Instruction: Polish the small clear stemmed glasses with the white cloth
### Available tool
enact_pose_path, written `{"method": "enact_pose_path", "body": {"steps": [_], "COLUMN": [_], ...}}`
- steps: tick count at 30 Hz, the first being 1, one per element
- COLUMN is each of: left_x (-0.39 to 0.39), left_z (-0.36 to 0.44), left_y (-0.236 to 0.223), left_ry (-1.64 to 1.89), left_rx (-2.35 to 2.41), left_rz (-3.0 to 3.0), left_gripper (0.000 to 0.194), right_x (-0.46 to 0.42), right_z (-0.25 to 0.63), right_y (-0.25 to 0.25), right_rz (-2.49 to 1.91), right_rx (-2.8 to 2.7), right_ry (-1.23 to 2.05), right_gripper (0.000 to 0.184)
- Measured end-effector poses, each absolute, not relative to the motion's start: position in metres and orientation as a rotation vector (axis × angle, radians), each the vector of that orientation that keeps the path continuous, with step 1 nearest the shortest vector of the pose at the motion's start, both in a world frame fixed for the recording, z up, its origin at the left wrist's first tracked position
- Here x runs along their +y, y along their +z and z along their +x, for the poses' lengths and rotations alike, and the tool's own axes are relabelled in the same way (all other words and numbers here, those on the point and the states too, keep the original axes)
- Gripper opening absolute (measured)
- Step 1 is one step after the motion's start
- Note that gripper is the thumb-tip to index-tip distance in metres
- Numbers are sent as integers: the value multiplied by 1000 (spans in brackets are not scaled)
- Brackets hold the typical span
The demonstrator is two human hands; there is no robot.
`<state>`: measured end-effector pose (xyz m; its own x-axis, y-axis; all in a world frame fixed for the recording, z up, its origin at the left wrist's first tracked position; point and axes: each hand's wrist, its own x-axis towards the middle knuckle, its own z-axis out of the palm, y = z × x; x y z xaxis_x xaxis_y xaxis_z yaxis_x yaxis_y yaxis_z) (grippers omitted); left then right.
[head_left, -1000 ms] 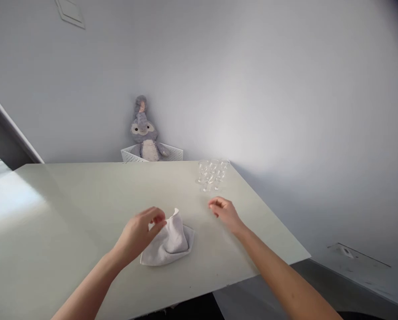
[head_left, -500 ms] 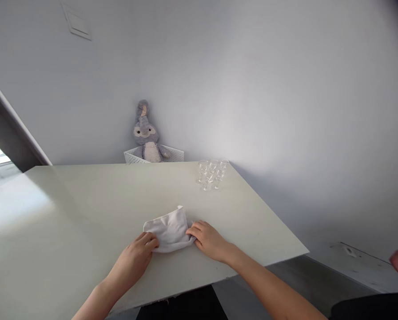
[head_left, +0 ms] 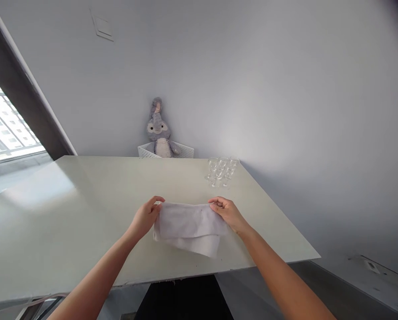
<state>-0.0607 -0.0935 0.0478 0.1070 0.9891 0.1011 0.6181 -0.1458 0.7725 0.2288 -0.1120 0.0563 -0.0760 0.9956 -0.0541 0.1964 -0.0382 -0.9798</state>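
A white cloth (head_left: 189,227) hangs stretched between both of my hands just above the pale table (head_left: 85,209). My left hand (head_left: 146,216) pinches its upper left corner. My right hand (head_left: 228,213) pinches its upper right corner. The cloth's lower edge droops toward the table top, folded over on itself.
Several small clear glasses (head_left: 221,171) stand grouped near the table's far right corner. A grey plush toy (head_left: 158,131) sits in a white perforated basket (head_left: 182,152) behind the table against the wall. A window (head_left: 5,124) is at the left. The table's near edge runs below the cloth.
Both hands took the cloth's corners, lifted it off the table and spread it out wide. The view shifted left. A hand that showed at the right edge is gone.
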Motion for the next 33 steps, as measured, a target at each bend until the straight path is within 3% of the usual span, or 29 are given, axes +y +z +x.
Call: {"method": "enact_pose_path", "body": {"steps": [7, 14, 20, 27, 33], "left_x": [-90, -122, -118, -113, -93], "left_z": [-62, -66, -74, -67, -50], "left_y": [36, 46, 26, 37, 62], "left_ry": [584, 426, 418, 404, 657], "left_rx": [1752, 1172, 1108, 1302, 1610], "left_rz": [2153, 2469, 2529, 2485, 2363], "left_gripper": [20, 18, 18, 27, 24], "right_x": [-100, -142, -159, -142, -117], "right_z": [247, 259, 249, 257, 250], "right_y": [20, 40, 24, 20, 49], "right_rz": [-1549, -1420, -1341, -1378, -1429], "right_rx": [-1352, -1941, -2234, -2092, -1898], "right_ry": [1297, 895, 696, 739, 633], "right_gripper": [32, 21, 26, 21, 15]}}
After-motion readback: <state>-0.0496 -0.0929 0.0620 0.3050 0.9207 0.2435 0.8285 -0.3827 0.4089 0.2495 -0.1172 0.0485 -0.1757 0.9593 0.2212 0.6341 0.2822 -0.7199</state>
